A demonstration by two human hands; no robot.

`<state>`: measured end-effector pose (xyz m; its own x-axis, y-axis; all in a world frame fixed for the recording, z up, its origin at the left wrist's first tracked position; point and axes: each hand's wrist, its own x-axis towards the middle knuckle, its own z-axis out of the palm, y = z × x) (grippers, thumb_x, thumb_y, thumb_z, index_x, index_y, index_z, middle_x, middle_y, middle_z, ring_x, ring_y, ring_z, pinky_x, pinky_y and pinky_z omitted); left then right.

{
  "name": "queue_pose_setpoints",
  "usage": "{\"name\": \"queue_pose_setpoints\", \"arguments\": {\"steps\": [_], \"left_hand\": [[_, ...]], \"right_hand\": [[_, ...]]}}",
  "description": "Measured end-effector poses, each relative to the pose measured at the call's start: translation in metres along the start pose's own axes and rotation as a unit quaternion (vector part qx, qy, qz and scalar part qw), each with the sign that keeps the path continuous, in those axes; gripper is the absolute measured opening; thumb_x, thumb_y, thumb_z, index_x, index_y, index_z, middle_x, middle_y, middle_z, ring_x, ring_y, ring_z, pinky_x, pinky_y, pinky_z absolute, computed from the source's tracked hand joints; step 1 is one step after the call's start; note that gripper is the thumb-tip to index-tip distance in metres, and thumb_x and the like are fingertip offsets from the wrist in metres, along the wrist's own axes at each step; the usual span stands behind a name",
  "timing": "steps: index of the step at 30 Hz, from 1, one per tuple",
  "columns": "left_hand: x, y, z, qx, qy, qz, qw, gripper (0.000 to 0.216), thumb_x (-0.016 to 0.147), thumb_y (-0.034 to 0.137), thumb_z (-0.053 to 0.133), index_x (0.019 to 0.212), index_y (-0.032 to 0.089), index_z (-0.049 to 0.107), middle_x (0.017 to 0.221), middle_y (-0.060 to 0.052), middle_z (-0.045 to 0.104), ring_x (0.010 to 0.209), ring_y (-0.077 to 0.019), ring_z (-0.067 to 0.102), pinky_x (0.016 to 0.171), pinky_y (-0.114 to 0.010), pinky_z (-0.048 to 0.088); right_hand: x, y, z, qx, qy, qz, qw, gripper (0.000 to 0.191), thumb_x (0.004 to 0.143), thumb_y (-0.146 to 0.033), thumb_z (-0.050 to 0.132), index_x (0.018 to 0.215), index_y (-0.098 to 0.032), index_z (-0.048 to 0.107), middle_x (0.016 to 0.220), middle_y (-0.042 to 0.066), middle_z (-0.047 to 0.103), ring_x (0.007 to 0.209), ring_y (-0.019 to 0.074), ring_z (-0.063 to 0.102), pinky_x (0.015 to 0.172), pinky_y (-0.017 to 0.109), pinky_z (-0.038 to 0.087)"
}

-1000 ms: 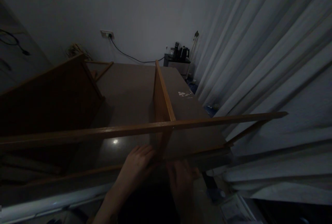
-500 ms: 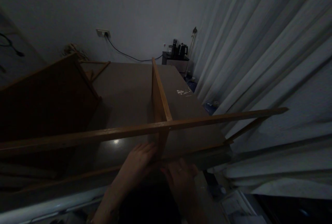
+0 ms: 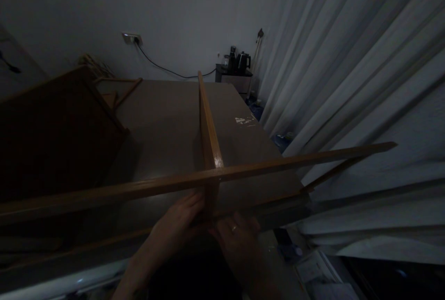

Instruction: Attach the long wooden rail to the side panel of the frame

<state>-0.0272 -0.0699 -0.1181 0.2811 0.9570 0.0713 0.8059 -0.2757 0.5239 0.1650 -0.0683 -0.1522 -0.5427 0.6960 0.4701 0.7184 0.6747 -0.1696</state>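
A wooden frame (image 3: 156,183) stands on a grey-brown tabletop (image 3: 167,105), with a long top rail running across the view. A narrow upright divider panel (image 3: 207,126) meets this rail and extends toward the wall. Below the junction, my left hand (image 3: 179,216) has its fingers curled against the left side of the frame's upright; the fingertips are partly hidden. My right hand (image 3: 238,235), with a ring on one finger, grips over the frame's lower rail just right of the upright. Dim light hides where both thumbs press.
A dark wooden panel (image 3: 59,128) stands slanted on the left. At the back, a black kettle (image 3: 243,61) sits on a small cabinet (image 3: 236,79). A cable (image 3: 167,69) runs from a wall socket (image 3: 131,38). White curtains (image 3: 333,59) hang at the right, close to the rail's end.
The frame's junction and divider have shifted slightly left and the top rail's left part sits lower. My hands keep their places by the upright. The view has shifted a little.
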Motion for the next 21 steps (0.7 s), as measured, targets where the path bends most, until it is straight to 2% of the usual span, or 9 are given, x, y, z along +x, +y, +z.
{"name": "queue_pose_setpoints", "arguments": {"steps": [6,11,18,21], "left_hand": [[-0.002,-0.002,0.0,-0.017,-0.015,-0.015,1.0,0.037,0.082,0.015,0.058,0.118,0.025,0.06,0.136,-0.005,0.057,0.127,-0.0248,0.053,0.106,-0.039,0.044],[-0.003,-0.001,-0.002,-0.035,-0.022,-0.025,0.999,0.035,0.083,0.014,0.056,0.115,0.025,0.062,0.133,-0.004,0.06,0.119,-0.0227,0.058,0.102,-0.036,0.047],[-0.004,0.001,-0.004,-0.053,-0.026,-0.041,0.997,0.03,0.083,0.016,0.056,0.11,0.026,0.065,0.123,-0.003,0.065,0.109,-0.0214,0.063,0.096,-0.033,0.051],[-0.005,0.0,-0.003,-0.056,-0.025,-0.046,0.997,0.027,0.084,0.019,0.057,0.108,0.026,0.066,0.122,-0.002,0.066,0.108,-0.0219,0.064,0.094,-0.033,0.052]], "right_hand": [[-0.003,0.0,0.004,0.021,-0.055,-0.009,0.998,0.013,0.099,-0.026,0.05,0.089,-0.025,0.057,0.082,-0.002,0.07,0.087,0.0231,0.058,0.082,0.04,0.025],[-0.001,0.004,-0.002,0.011,-0.019,-0.001,1.0,0.02,0.102,-0.026,0.043,0.088,-0.024,0.058,0.078,-0.001,0.07,0.084,0.0232,0.06,0.084,0.041,0.024],[-0.003,0.004,-0.005,0.028,-0.027,-0.005,0.999,0.021,0.102,-0.024,0.04,0.094,-0.025,0.058,0.081,-0.001,0.07,0.09,0.0228,0.061,0.089,0.04,0.024],[-0.003,0.002,-0.002,0.039,-0.051,0.008,0.998,0.015,0.101,-0.024,0.045,0.092,-0.026,0.058,0.081,-0.002,0.07,0.087,0.0223,0.061,0.088,0.039,0.026]]}}
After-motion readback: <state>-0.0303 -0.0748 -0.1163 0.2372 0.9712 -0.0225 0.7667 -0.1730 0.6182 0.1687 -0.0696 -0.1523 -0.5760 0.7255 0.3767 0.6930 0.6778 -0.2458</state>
